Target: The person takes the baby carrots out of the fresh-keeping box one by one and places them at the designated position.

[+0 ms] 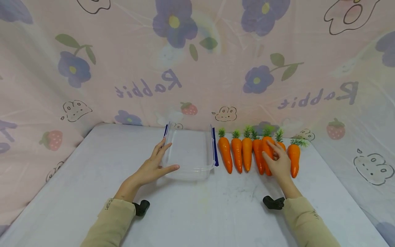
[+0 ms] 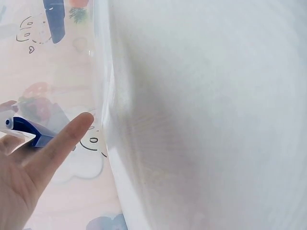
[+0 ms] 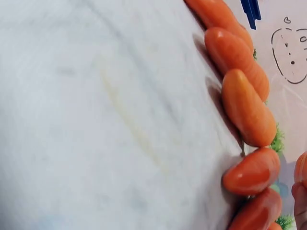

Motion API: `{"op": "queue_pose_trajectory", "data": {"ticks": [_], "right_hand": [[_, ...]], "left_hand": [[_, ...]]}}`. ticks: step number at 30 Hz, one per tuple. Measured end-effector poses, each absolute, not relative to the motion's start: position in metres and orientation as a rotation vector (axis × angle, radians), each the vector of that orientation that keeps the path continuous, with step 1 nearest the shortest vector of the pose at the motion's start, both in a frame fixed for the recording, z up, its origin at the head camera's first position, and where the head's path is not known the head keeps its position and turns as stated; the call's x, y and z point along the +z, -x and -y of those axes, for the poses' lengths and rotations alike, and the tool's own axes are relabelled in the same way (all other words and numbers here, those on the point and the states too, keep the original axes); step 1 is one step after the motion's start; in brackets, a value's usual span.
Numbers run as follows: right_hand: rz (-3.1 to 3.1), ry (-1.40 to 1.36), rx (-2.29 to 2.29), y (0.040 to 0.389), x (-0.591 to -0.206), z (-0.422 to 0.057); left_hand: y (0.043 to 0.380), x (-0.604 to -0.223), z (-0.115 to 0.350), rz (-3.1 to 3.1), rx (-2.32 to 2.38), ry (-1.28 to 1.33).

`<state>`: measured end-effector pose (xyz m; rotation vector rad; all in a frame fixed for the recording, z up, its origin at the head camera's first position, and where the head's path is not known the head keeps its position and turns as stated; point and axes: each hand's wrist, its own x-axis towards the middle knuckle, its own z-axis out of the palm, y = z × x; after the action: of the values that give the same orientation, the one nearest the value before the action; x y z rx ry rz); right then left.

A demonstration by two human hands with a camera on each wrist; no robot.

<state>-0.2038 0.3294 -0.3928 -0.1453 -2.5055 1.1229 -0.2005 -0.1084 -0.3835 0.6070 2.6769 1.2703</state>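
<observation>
A clear plastic box with blue side latches stands mid-table. My left hand rests at its left side, fingers extended along the wall and thumb stretched towards the front. In the left wrist view, a blue latch shows beside the thumb. To the right of the box lies a row of orange toy carrots with green tops. My right hand is over the row's right part and pinches a carrot between thumb and fingers. In the right wrist view, a fingertip touches that carrot at the edge.
The white tabletop carries the box and the carrots. Behind it hangs a printed cloth. One carrot lies right of my right hand. Black wrist devices sit at both cuffs.
</observation>
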Motion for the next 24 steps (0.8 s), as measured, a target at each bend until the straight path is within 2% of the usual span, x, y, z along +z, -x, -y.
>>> {"op": "queue_pose_trajectory", "data": {"ticks": [24], "right_hand": [[2.431, 0.447, 1.032, 0.197, -0.394, -0.376]], "left_hand": [[0.199, -0.382, 0.108, -2.672, 1.272, -0.611]]}}
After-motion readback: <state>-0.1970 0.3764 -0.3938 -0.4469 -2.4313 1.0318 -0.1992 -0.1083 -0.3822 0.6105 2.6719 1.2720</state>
